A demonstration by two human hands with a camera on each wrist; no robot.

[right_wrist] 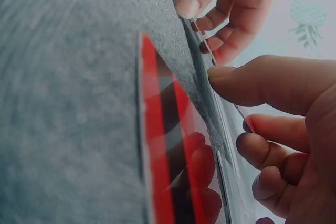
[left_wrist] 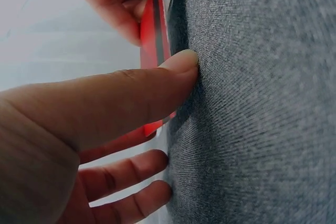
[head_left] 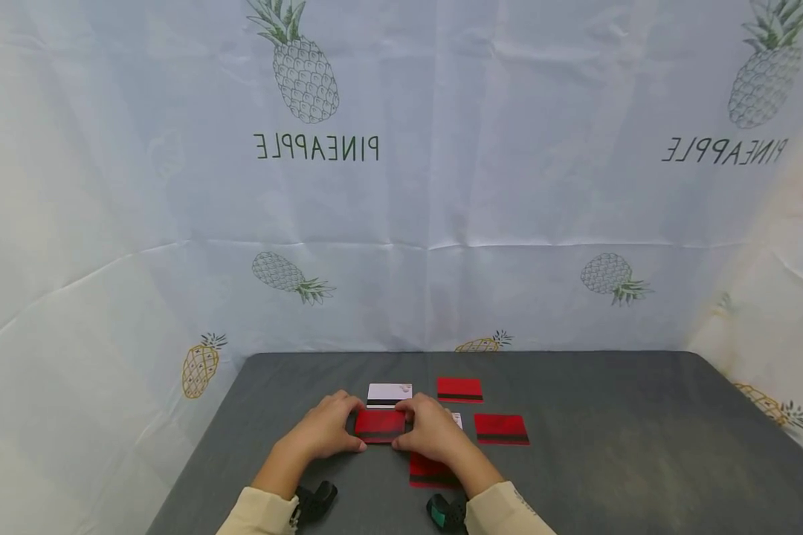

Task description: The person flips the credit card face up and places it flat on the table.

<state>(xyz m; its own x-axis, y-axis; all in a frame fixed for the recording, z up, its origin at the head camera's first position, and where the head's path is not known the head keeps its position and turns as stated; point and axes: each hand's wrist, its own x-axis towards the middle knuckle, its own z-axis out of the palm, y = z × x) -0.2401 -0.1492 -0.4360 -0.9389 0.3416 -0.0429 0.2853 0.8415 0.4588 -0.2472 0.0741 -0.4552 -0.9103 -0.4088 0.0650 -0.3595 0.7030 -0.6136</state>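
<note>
A red card [head_left: 380, 426] with a dark stripe is held by both hands, low over the grey table [head_left: 609, 461]. My left hand [head_left: 330, 426] pinches its left end between thumb and fingers. At the right end, my right hand [head_left: 431, 429] grips it the same way. In the left wrist view the red face and stripe of the card [left_wrist: 153, 40] show behind the left thumb. Just beyond the held card lies a white card [head_left: 389, 394] with a black stripe. Under the right wrist is another red card [head_left: 431, 473], partly covered.
Two more red cards lie to the right, one farther back [head_left: 459, 389] and one nearer [head_left: 501, 429]. A white card [head_left: 458, 420] peeks out beside the right hand, mostly hidden. A pale cloth [head_left: 428, 193] with pineapple prints hangs behind the table.
</note>
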